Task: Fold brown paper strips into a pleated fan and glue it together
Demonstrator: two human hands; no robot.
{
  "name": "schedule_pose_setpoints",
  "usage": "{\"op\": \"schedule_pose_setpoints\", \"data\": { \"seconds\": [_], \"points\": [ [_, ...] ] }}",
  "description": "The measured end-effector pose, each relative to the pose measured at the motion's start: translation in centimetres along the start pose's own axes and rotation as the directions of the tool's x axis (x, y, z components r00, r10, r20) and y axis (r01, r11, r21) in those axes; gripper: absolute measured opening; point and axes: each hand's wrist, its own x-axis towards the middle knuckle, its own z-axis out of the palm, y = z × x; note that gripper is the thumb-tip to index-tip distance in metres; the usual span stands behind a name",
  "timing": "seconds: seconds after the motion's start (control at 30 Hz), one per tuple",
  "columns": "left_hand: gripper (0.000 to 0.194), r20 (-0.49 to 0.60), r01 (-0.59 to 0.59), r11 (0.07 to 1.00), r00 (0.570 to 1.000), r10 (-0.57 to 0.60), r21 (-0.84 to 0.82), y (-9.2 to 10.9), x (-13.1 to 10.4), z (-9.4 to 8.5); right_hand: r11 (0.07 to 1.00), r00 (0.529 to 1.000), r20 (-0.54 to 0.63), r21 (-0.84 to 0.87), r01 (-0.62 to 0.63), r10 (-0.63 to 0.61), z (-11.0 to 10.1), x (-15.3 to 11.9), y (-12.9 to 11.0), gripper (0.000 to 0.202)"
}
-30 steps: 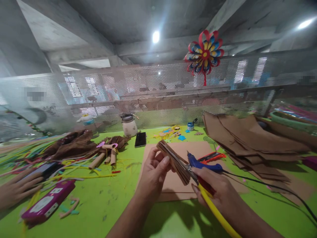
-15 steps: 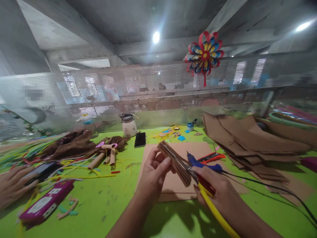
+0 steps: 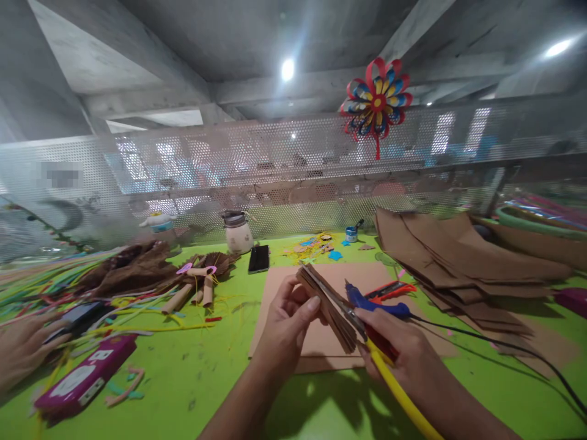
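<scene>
Near the centre, my left hand [image 3: 288,324] pinches a pleated stack of brown paper [image 3: 326,308] between thumb and fingers. My right hand [image 3: 406,348] is closed round scissors with red and yellow handles [image 3: 398,391]. Their metal blades lie along the upper right side of the stack. A blue glue gun [image 3: 378,302] with a black cord rests just beyond my right hand, beside a red and black cutter [image 3: 393,291]. Under both hands is a flat tan board [image 3: 279,287].
At the left, another person's hand [image 3: 27,342] lies by a phone and a purple box [image 3: 87,376]. Brown paper sheets [image 3: 440,250] are piled at the right. A jar [image 3: 238,233], a black phone [image 3: 259,259] and paper scraps [image 3: 309,246] stand farther back.
The pleated paper and my left hand have shifted slightly to the right. Both hands keep their hold, and the blades still lie along the paper.
</scene>
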Motion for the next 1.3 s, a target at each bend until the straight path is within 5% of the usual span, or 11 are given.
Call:
{"op": "schedule_pose_setpoints", "data": {
  "seconds": [0.7, 0.9, 1.3],
  "points": [
    [0.019, -0.002, 0.022, 1.000, 1.000, -0.022, 0.010, 0.2, -0.2, 0.3, 0.998, 0.994, -0.093, -0.046, 0.048, -0.052, 0.5, 0.0, -0.5, 0.036],
    [0.022, -0.040, 0.046, 0.998, 0.998, -0.047, -0.031, 0.4, 0.0, 0.3, 0.986, 0.976, -0.216, -0.150, -0.070, 0.036, -1.0, 0.6, 0.4, 0.028],
    [0.029, -0.223, 0.282, 0.959, 0.938, -0.266, 0.043, -0.4, 1.4, -1.2, 0.836, 0.931, -0.098, -0.415, -0.359, 0.351, -6.3, 1.2, 6.3, 0.035]
  ]
}}
